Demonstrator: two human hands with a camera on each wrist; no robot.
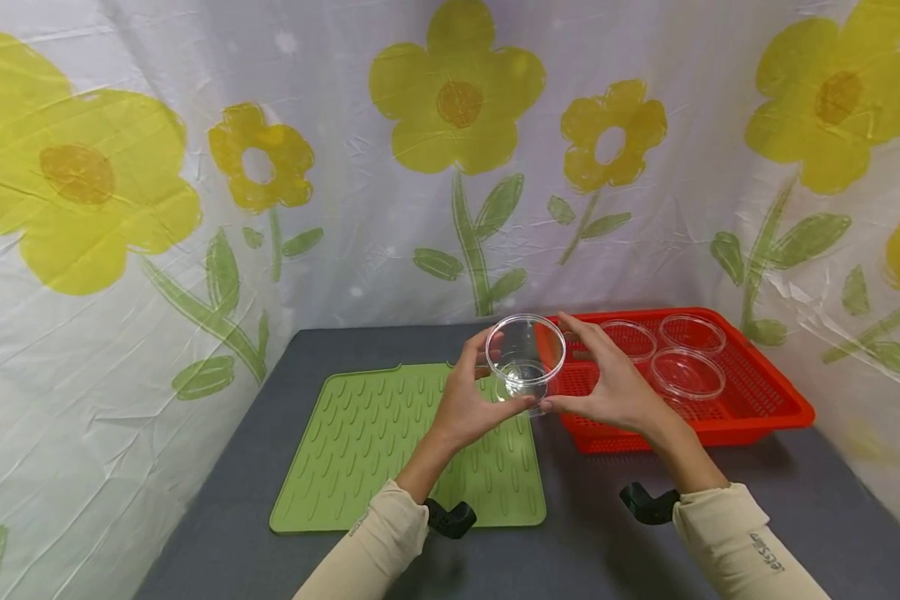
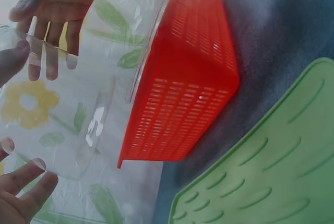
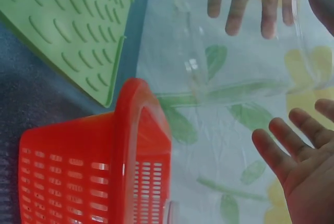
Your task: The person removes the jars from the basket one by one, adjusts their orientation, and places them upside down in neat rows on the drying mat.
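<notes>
A clear, round, straight-sided container (image 1: 526, 350) is held up over the right edge of the green mat, its wide rim tilted toward the head camera. My left hand (image 1: 474, 398) grips its left side, thumb in front and fingers behind. At the other side is my right hand (image 1: 613, 385), thumb close to the lower wall. In the right wrist view the right fingers (image 3: 284, 153) are spread and nearly straight, with a small gap to the container (image 3: 245, 51). The left wrist view shows left fingertips (image 2: 39, 174) against the clear wall.
The green ridged mat (image 1: 412, 450) lies on the dark grey table (image 1: 225, 517). To its right stands a red perforated basket (image 1: 765, 421) with three clear round containers, one of them near its front (image 1: 687, 375). A flower-printed sheet (image 1: 345, 275) hangs behind and at both sides.
</notes>
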